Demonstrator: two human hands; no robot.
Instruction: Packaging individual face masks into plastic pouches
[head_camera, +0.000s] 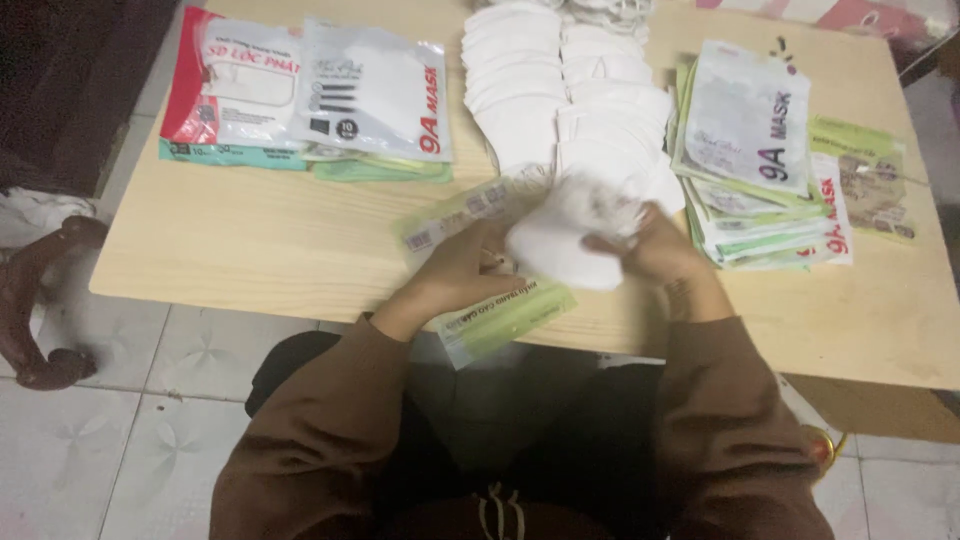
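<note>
My left hand (465, 268) pins the green-edged clear pouch (490, 265), long axis slanting away leftward on the table (250, 250), while my right-hand fingers (612, 243) clasp the white mask stack (570, 240) just above its mouth.

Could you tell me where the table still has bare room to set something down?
The widest bare patch is on the table, bordered by the left packets behind and the left hand to its right. A smaller bare strip lies near the front right corner, below the right packet stack. The back is crowded: white masks lie between the stacks, and both hands, right hand, fill the middle.
</note>
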